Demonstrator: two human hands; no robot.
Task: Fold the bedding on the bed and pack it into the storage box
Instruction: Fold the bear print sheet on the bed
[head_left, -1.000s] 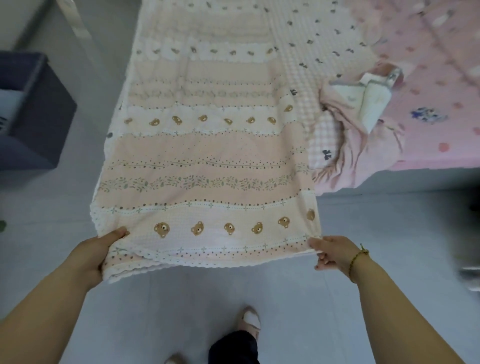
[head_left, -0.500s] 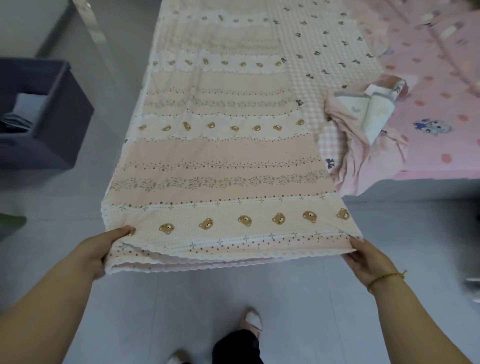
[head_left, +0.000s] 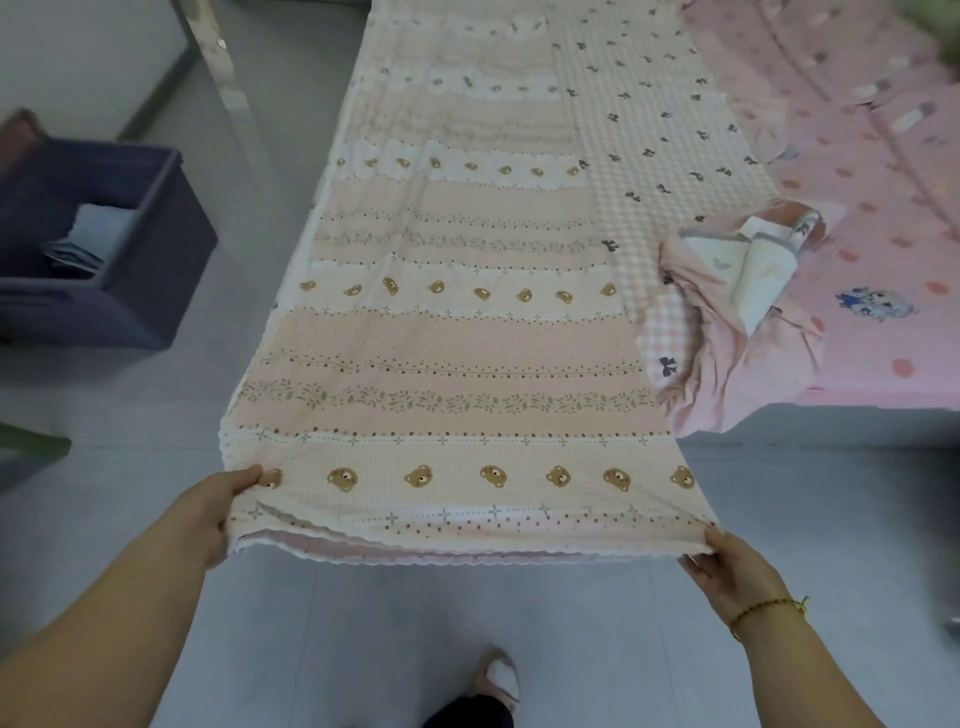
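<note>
Spotter: Your right hand (head_left: 727, 569) has slid outward along the near hem since a second ago, so the bear-print quilt (head_left: 467, 338) is now pulled wider and flatter off the foot of the bed (head_left: 883, 218).

Second: And your left hand (head_left: 208, 512)?

Spotter: It keeps the same corner. The thumb is on top and the fingers are underneath, pinching the quilt's near left corner out past the bed's foot, above the floor.

Second: Is your right hand holding or only touching?

Spotter: Holding. Its fingers curl round the near right corner, with a beaded bracelet (head_left: 763, 608) on that wrist.

Second: Which way does the quilt run?

Spotter: Its long axis runs straight away from you, up the bed's left side toward the bed's far end. The stripes and rows of bears lie crosswise. The short near hem hangs in the air between your hands, with a second layer showing beneath it.

Second: What else is near the bed?

Spotter: On the bed, just right of the quilt, there is a checked sheet (head_left: 649, 130) with bows, and a crumpled pink cloth (head_left: 727, 312) sits at the foot edge. Your storage box (head_left: 156, 275) stands on the floor well left of the bed, open, with pale folded things inside.
</note>
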